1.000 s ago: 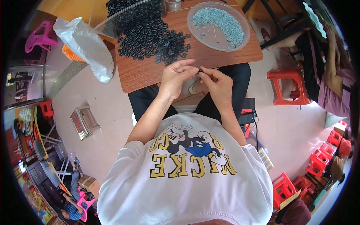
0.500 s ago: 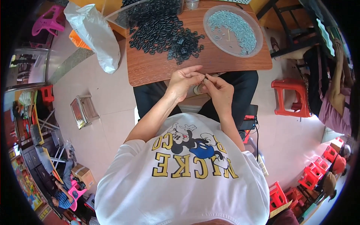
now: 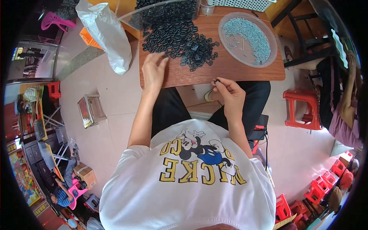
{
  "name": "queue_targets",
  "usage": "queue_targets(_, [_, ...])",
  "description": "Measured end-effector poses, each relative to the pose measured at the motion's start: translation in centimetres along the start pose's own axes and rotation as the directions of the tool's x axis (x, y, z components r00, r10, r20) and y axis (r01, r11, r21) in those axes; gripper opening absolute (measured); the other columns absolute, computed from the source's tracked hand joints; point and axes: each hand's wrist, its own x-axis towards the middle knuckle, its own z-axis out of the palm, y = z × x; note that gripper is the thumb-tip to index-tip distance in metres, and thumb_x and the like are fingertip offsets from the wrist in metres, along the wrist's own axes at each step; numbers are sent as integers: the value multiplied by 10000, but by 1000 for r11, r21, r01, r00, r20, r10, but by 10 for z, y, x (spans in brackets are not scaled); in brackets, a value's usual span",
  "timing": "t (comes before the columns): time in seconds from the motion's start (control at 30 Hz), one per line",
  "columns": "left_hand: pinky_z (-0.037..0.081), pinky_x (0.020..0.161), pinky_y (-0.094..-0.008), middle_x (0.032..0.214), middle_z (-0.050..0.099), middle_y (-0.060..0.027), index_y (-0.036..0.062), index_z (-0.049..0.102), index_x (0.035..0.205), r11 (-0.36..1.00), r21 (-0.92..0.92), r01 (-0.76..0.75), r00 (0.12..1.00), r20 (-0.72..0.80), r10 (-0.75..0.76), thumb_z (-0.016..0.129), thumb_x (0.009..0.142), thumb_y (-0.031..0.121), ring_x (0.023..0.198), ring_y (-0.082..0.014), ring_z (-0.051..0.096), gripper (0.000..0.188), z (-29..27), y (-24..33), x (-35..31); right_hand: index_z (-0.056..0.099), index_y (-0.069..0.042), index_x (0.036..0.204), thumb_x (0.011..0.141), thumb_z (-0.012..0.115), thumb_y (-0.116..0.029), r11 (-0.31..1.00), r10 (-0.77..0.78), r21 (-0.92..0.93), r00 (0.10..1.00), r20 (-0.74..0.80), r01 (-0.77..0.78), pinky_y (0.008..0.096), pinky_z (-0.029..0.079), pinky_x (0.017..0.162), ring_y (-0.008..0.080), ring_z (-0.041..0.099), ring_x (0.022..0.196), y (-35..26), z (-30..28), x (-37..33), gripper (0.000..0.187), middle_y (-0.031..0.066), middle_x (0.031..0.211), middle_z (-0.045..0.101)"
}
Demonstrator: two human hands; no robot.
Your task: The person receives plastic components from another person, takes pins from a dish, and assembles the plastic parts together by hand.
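Note:
At the near left edge of a heap of small black plastic parts (image 3: 172,40), my left hand (image 3: 154,73) reaches over the table, its fingers bent and somewhat apart. Nothing shows between them, though the fingertips are partly hidden. My right hand (image 3: 231,94) is off the table's near edge, above my lap. Its thumb and fingers pinch a small black plastic part (image 3: 217,81). Darker square-looking pieces (image 3: 195,53) lie at the heap's right side. Right of them is a round clear tray (image 3: 238,58) holding many small pale-blue rod-like pieces (image 3: 261,46) and a thin stick.
The wooden table (image 3: 184,76) also bears a clear bin (image 3: 130,18), a small clear cup (image 3: 207,8) and a white perforated basket (image 3: 249,4). Left of it hangs a white sack (image 3: 109,38). A red stool (image 3: 303,109) and another seated person (image 3: 345,111) are at right.
My left hand has left the right hand and moved left and forward to the black heap. The right hand stays near its place, still pinching the small part. The view has shifted slightly.

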Motion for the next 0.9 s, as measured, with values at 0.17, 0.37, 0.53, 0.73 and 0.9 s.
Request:
queue_targets(0.17, [453,774,-350,889,587,-150,-25,664,976,991,134,0,996,87,-11,657,816,111,827,-292,572,211,3,-9,5,656,16,989,845,623,-28,998,48,23,996,77,-50,179,457,567,67,590,688,5,10,-1,154,57,827,660])
queue_targets(0.37, [474,718,-337,905,593,-156,-36,653,941,993,-3,121,986,114,-120,669,784,51,777,-260,597,181,0,-5,-8,665,-4,979,841,636,-47,1000,24,1,997,75,-24,167,362,492,21,460,571,10,8,3,148,-27,719,575])
queue_targets(0.53, [484,684,-305,823,631,-111,-24,658,914,972,-127,200,974,133,-183,681,771,35,743,-190,627,156,2,10,-21,675,-6,958,826,656,-66,997,79,8,986,150,-81,163,334,482,16,453,569,-10,21,9,147,-37,715,569])
queue_targets(0.73, [527,713,-268,923,645,-117,-47,622,970,362,-766,531,836,405,-371,616,843,6,816,-188,643,138,10,11,-25,686,-1,955,826,656,-83,998,69,-26,976,207,-65,183,432,638,42,535,688,-25,31,16,156,-10,785,636])
queue_targets(0.9, [546,852,-337,1001,626,-167,-55,574,1072,8,-800,600,784,586,-204,539,880,-22,954,-263,636,198,-2,48,-29,683,1,957,830,649,-69,999,25,-33,977,212,-19,191,447,655,46,560,730,-25,34,19,150,0,806,647])
